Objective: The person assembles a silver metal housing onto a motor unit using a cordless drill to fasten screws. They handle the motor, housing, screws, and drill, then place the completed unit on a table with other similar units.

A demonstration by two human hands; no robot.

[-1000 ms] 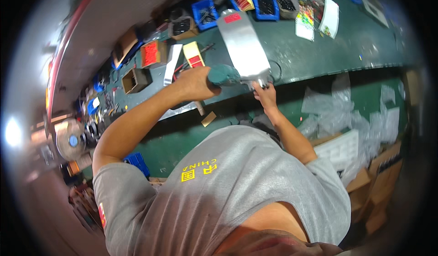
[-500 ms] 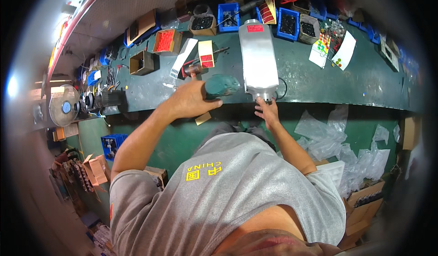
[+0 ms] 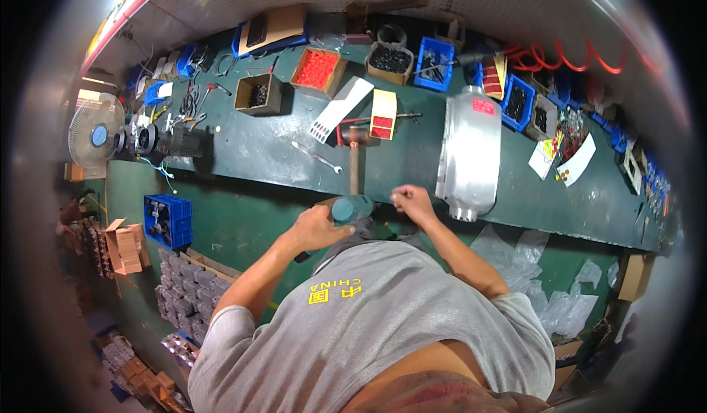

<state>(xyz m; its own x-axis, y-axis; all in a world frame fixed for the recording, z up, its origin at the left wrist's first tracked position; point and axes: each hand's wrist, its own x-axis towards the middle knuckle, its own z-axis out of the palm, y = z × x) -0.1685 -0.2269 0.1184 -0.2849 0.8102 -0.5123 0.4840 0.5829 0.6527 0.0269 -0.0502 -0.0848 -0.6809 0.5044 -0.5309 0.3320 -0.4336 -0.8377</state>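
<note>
My left hand [image 3: 317, 227] is wrapped round a teal power tool [image 3: 352, 208], held just off the bench's front edge close to my body. The tool's far end points to the right, toward my right hand [image 3: 414, 204]. That hand hovers at the bench edge with fingers curled together; whatever they may hold is too small to make out. To its right a silver metal housing [image 3: 471, 152] lies on the green bench [image 3: 258, 148], its narrow neck at the front edge. A wooden-handled hammer [image 3: 354, 164] and a wrench [image 3: 317, 157] lie beyond my left hand.
Along the back stand a box of red parts [image 3: 318, 69], a box of black parts [image 3: 390, 61] and blue bins [image 3: 434, 63]. Label sheets [image 3: 383, 115] lie mid-bench. A fan [image 3: 97, 135] is at the left, a red coiled hose [image 3: 567, 59] at the back right, plastic bags [image 3: 515, 266] below.
My right hand has left the housing's near end and moved left toward the power tool. My left hand has drawn the tool back from above the bench. The view has turned.
</note>
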